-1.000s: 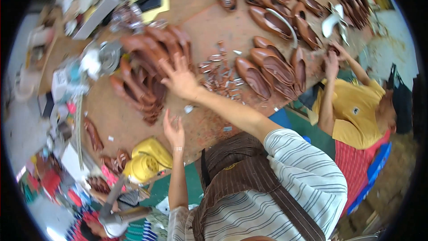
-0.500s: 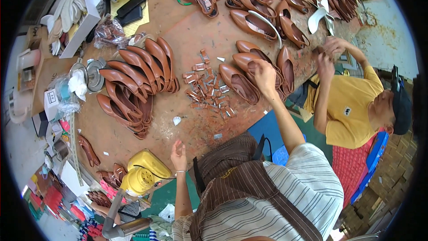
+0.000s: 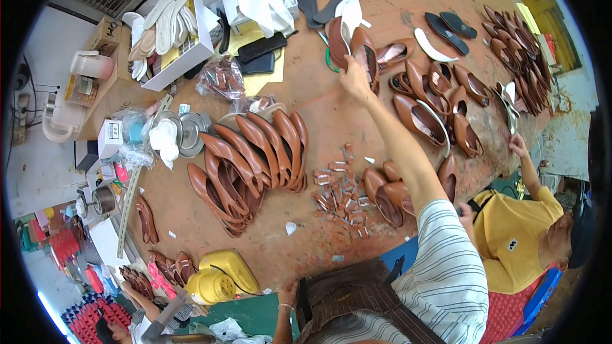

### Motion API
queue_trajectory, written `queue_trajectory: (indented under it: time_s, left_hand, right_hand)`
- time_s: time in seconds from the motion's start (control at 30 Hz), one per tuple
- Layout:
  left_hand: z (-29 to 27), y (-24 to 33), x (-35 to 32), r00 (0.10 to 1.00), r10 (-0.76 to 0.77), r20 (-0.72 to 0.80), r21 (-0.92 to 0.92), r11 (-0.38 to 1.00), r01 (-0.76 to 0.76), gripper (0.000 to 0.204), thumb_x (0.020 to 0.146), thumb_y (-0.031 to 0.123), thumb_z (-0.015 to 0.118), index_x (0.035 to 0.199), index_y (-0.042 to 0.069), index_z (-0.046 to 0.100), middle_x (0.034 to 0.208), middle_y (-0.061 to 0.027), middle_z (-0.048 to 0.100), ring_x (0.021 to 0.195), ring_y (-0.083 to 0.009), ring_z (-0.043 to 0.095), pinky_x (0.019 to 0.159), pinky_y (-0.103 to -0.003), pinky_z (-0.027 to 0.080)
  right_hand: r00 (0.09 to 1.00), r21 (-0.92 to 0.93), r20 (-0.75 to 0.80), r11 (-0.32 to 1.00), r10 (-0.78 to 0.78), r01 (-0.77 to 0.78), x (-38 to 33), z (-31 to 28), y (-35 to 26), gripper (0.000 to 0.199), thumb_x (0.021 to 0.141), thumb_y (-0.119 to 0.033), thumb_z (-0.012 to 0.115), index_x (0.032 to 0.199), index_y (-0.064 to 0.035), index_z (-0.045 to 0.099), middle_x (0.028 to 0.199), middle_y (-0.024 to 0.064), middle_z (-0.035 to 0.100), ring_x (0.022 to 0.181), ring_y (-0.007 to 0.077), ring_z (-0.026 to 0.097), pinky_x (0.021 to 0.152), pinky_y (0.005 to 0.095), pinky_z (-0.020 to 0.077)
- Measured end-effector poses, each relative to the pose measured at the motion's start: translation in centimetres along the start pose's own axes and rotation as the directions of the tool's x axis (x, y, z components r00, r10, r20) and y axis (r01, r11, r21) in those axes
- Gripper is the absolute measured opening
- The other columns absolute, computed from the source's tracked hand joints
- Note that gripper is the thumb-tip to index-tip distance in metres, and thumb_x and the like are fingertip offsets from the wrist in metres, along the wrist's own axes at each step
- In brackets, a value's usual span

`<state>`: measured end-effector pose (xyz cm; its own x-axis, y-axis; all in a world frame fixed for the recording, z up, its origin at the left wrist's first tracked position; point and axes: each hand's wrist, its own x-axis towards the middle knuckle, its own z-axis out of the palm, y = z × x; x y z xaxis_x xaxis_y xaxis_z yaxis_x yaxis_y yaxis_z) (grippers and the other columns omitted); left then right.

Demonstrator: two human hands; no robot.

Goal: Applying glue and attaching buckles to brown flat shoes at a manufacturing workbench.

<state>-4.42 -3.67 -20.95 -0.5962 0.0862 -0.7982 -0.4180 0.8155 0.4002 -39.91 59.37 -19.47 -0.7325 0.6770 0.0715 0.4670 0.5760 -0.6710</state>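
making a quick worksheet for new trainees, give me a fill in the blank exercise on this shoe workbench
1. The person's ____ hand is stretched out to a brown shoe.
2. The nearby co-worker at the table wears a ____ shirt.
3. Pale insoles stand in a ____ box.
4. As the person sees it, the fanned pointed shoes lie to the ____ of the small strap pieces.

Missing words: right; yellow; white; left

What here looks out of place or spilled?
A jumbled heap of small brown pieces lies beside neatly fanned brown shoes, so it could pass for a spill, though it may be deliberate. A small white scrap sits loose on the worktable. I can't make out any damage.
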Motion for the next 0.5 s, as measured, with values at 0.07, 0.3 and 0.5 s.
queue_trajectory:
  time_s: [0.07,0.3,0.5]
  left_hand:
    - [0.8,-4.5,-1.4,0.996,-0.056,-0.076,-0.079,0.996,0.05,0.036,0.085,0.027,0.066,0.111,0.002,0.063,0.097,-0.0111,0.07,0.09,-0.0198,0.067,0.079,-0.031,0.052]
    - [1.7,-1.2,0.0,0.976,-0.214,-0.037,-0.226,0.953,0.201,0.031,0.085,0.022,0.065,0.11,0.002,0.064,0.098,-0.0117,0.069,0.09,-0.0183,0.066,0.08,-0.031,0.052]
    - [1.0,0.9,2.1,0.977,-0.202,0.068,-0.541,0.815,0.206,0.027,0.088,0.015,0.062,0.11,-0.001,0.063,0.095,-0.0093,0.068,0.089,-0.0148,0.063,0.08,-0.028,0.05]
  right_hand:
    - [0.999,-0.112,-0.038,0.994,-0.002,-0.002,2.8,2.0,-2.0,0.054,0.076,-0.013,0.063,0.123,0.0068,0.047,0.118,0.0272,0.055,0.109,0.0403,0.055,0.095,0.0422,0.0436]
    - [0.982,-0.347,-0.103,0.919,0.16,-0.186,7.3,4.4,-0.2,0.042,0.073,-0.021,0.071,0.107,0.0004,0.06,0.101,0.0183,0.063,0.104,0.0344,0.053,0.09,0.0441,0.0401]
    - [0.983,0.295,-0.178,0.955,0.036,0.019,0.7,-4.4,-1.0,0.021,0.083,-0.014,0.064,0.098,0.0004,0.064,0.088,0.0114,0.067,0.082,0.0164,0.062,0.076,0.0296,0.0474]
